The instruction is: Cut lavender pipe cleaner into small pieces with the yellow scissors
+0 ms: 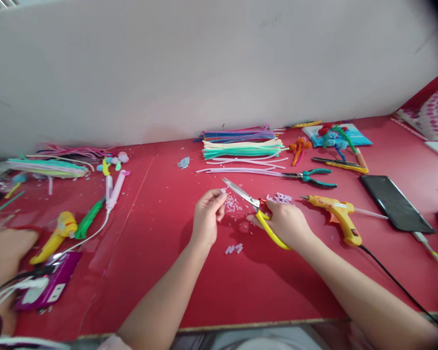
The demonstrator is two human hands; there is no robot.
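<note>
My left hand [209, 212] pinches a short piece of lilac pipe cleaner [223, 190] between thumb and fingertips. Wrapped round yellow-handled scissors [257, 206], my right hand [285, 222] keeps the blades pointing up and left toward that piece, apart from it. Fine lilac clippings [233, 203] lie scattered on the red table between the hands. A small group of cut lilac pieces [234, 249] rests nearer to me. More cut lilac pieces [282, 198] sit just behind my right hand, which partly hides them.
Lilac pipe cleaners [241, 170] and teal-handled pliers [316, 178] lie behind my hands, before coloured bundles [243, 148]. To the right are a yellow glue gun [336, 214] and a phone [396, 203]. At left, another person's arm [7, 257] rests near a purple power strip [53, 282].
</note>
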